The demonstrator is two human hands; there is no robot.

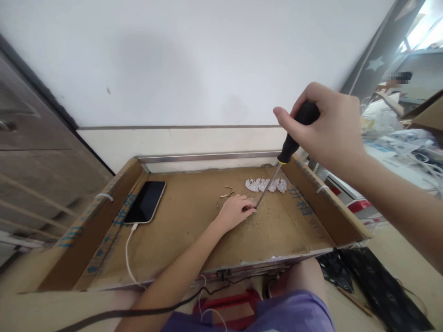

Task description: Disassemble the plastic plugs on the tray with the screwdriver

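My right hand (327, 122) is wrapped round the black handle of a screwdriver (291, 146), held high and tilted. Its thin metal shaft slants down to the left, and the tip meets a small clear plastic piece (254, 202). Fingers of my left hand (237, 210) pinch that piece against the cardboard; its exact kind is partly hidden. Several similar clear plastic pieces (266, 185) with brassy pins stand in a row just behind. Small brass metal parts (227, 194) lie loose beyond my left fingers.
A cardboard tray (187, 230) with raised sides forms the work surface. At its left lies a phone (145, 202) with a white charging cable (128, 256). A white wall (194, 69) rises behind. Cluttered goods and another person (396, 83) are at the far right.
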